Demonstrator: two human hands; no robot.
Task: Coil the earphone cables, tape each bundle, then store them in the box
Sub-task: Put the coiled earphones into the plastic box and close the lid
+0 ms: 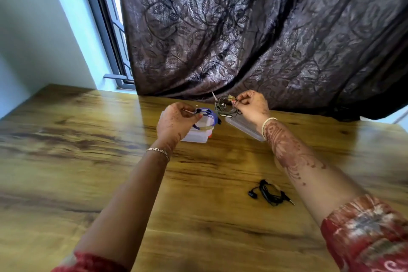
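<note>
Pinching with curled fingertips, the left hand [176, 121] holds a blue earphone bundle [208, 115] directly over the clear box [198, 137] in the head view, seemingly ready to drop it in. The right hand [251, 106] pinches a grey earphone bundle [224, 107] at its taped spot, just above the box lid [247, 128], probably to press the tape closed. Well nearer the person than that grip, black earphones [271, 193] lie loosely coiled on the wooden table [88, 139]; whether they are taped I cannot tell.
</note>
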